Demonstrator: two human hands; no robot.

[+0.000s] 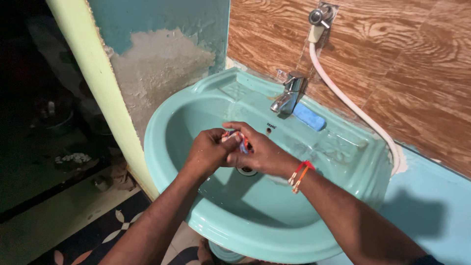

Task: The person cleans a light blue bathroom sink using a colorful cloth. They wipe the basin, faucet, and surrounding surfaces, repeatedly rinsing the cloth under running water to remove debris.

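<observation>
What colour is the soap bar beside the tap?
Blue; the soap bar shows clearly in the head view.

- One cam only, on the person's head, looking steeply down and fwd over the turquoise basin [176, 110].
- Faces the wood-pattern wall [402, 64] w/ the tap [290, 93] near top centre.
- Close in: both forearms enter from the bottom edge, basin fills mid-frame.
- Slight tilt; dark doorway [44, 98] at left.
- No 2nd view, so no overlap.

A small red, white and blue object [236, 139] is gripped between the left hand [208, 153] and right hand [260, 153]. Both are held over a turquoise basin [206, 230], near its chrome tap [290, 93].
</observation>
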